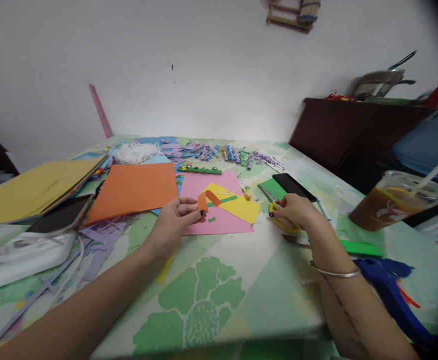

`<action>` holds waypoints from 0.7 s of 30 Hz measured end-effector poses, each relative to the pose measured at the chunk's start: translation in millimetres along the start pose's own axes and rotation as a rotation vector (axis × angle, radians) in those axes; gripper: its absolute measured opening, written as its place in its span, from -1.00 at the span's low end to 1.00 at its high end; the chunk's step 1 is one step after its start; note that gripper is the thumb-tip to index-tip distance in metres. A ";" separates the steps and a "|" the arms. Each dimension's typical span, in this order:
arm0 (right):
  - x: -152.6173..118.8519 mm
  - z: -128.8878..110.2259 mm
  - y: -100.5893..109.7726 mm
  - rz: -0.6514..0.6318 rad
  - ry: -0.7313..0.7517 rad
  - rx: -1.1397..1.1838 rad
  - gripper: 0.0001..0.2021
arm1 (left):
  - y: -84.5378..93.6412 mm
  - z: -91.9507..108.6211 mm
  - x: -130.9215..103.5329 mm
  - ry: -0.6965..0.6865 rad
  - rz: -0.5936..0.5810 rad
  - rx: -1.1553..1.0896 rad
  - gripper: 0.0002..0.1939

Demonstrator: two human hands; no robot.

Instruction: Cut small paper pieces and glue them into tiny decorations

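My left hand (pixel 177 220) pinches a curled strip of orange paper (pixel 208 198) between thumb and fingers. The strip arches above a yellow paper sheet (pixel 247 210) lying on a pink sheet (pixel 219 227), beside a thin green strip (pixel 228 199). To the right, my right hand (pixel 292 210) has its fingers closed at the yellow handles of a pair of scissors (pixel 275 205). The blades point away from me, over a green paper piece (pixel 273 187). Part of the handles is hidden under the fingers.
Orange sheets (pixel 136 185) and a yellow stack (pixel 35 187) lie left. Curled paper pieces (pixel 230 152) line the back. A black phone (pixel 294 186), a blue glue gun (pixel 387 285) and a plastic cup with a brown drink (pixel 384 205) are right. White cords (pixel 138 152) lie back left.
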State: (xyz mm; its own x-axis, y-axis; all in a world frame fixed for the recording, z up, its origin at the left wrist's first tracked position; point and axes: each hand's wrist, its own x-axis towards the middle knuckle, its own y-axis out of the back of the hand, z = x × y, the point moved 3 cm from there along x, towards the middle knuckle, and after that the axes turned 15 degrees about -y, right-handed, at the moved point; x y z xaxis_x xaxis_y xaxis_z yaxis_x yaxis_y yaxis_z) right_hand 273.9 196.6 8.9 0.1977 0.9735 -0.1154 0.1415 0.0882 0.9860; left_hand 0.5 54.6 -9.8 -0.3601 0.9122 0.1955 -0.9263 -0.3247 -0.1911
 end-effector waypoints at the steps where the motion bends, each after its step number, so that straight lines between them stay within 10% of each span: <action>1: 1.3 0.4 -0.5 -0.006 0.005 -0.009 -0.68 | 2.1 -2.4 1.0 0.051 0.010 -0.022 -0.68; 21: 4.6 15.4 -1.1 -0.143 -0.126 0.356 -0.50 | 13.3 10.3 10.8 0.021 0.002 -0.182 -0.71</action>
State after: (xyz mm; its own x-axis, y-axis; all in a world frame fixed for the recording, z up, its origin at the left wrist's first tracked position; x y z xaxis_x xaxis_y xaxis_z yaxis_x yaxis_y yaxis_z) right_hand 289.6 197.8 5.5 0.2655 0.9213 -0.2841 0.4991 0.1208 0.8581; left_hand -16.8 57.5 -0.3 -0.3582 0.9171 0.1750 -0.8894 -0.2781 -0.3629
